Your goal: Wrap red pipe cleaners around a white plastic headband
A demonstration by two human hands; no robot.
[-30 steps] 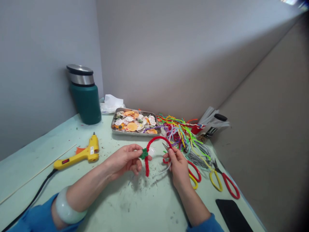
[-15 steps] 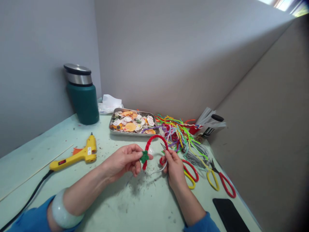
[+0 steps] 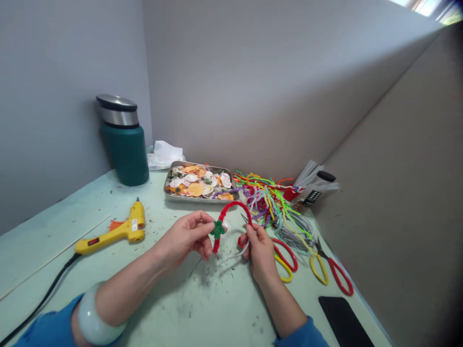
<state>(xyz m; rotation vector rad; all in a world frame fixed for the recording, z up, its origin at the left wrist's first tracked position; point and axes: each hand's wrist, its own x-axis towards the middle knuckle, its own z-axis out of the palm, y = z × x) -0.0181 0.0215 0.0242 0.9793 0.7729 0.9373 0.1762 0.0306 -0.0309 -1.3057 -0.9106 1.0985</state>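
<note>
Between my two hands a fuzzy red band stands bent in an arch. My left hand pinches a small green fuzzy flower-shaped piece against the band's left leg, whose tip sticks out below. My right hand closes its fingers on the band's right leg. From beneath that hand a thin pale strand trails left; its far end is blurred. Scissors with red and yellow handles lie partly hidden behind my right hand, the blade tips showing past its fingers.
A yellow glue gun with a cord and a thin stick lie left. Behind stand a green bottle and a metal tray of shell-like pieces. Pipe cleaners, more scissors and a black phone-like slab are right.
My left hand and the green piece have shifted slightly upward. The pale strand's loose end has moved a little left. My right hand stays nearly where it was.
</note>
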